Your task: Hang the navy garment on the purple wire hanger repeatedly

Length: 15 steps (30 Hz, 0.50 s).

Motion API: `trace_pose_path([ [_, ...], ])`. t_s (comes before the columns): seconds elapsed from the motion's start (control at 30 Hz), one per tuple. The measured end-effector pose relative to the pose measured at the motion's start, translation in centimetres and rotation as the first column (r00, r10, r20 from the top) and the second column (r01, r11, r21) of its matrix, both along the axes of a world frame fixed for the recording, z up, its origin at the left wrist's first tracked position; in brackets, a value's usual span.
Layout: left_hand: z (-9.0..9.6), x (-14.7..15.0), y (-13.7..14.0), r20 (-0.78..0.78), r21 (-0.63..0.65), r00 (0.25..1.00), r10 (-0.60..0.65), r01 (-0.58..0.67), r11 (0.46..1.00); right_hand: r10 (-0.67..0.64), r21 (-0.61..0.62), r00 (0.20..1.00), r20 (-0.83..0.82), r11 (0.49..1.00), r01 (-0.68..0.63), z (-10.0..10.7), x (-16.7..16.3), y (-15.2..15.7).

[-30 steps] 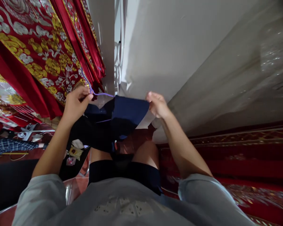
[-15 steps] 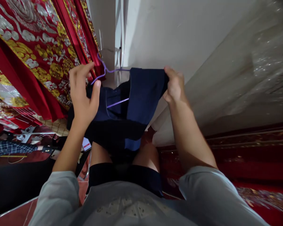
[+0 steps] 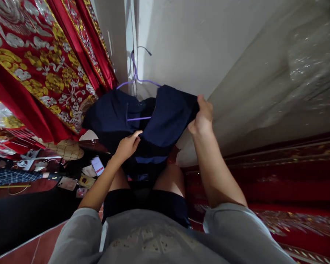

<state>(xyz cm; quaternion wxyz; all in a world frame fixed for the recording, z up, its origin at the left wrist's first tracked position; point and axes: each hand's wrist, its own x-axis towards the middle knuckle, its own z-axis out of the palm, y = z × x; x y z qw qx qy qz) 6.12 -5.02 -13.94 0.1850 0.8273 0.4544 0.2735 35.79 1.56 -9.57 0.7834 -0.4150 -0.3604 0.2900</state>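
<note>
A dark navy garment (image 3: 170, 113) with black parts and an open neck hangs on a purple hanger (image 3: 136, 75) in front of me. The hanger's hook points up, and its lower bar shows through the neck opening. My right hand (image 3: 203, 117) grips the shoulder edge of the garment on the right, thumb on top. At the garment's front, just below the neck opening, my left hand (image 3: 128, 146) is closed with thumb and fingers pinched on the cloth. The left shoulder of the garment drapes over the hanger, untouched.
Red embroidered cloth (image 3: 66, 77) with gold and silver patterns hangs at the left. A pale wall (image 3: 187, 47) stands ahead, with plastic sheeting (image 3: 313, 58) at the right. Phones, one with a lit screen (image 3: 97, 165), lie low at the left near a plaid sleeve (image 3: 13, 176).
My left hand has moved from the hanger's left shoulder down to the garment's front and closed there. The hanger now sits more level. My right hand keeps its hold, slightly lower.
</note>
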Motion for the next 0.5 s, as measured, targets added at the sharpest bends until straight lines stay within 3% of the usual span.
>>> trace_pose_path([
  [0.17, -2.9, 0.7, -2.8, 0.249, -0.029, 0.967, 0.058, -0.052, 0.998, -0.114, -0.071, 0.980, 0.163, 0.989, 0.127, -1.4, 0.2, -0.3],
  [0.27, -4.1, 1.3, -4.8, 0.419, -0.086, 0.888, 0.189, -0.168, 0.982, -0.311, -0.047, 0.912, 0.268, 0.941, 0.334, -2.8, -3.1, -3.2],
  [0.33, -4.7, 1.9, -5.5, 0.505, -0.154, 0.811, 0.294, -0.251, 0.956, -0.361, -0.028, 0.886, 0.292, 0.922, 0.386, -4.6, -6.7, -6.5],
  [0.37, -4.8, 2.2, -5.7, 0.543, -0.187, 0.774, 0.326, -0.267, 0.945, -0.310, -0.056, 0.907, 0.284, 0.939, 0.338, -5.7, -8.7, -8.2],
  [0.43, -4.9, 2.7, -5.7, 0.615, -0.239, 0.712, 0.340, -0.244, 0.940, 0.020, -0.199, 0.953, 0.302, 0.979, 0.043, -7.9, -12.1, -11.1],
  [0.5, -4.7, 3.1, -5.6, 0.681, -0.279, 0.652, 0.334, -0.192, 0.941, 0.308, -0.315, 0.904, 0.297, 0.925, -0.212, -9.6, -14.0, -12.6],
])
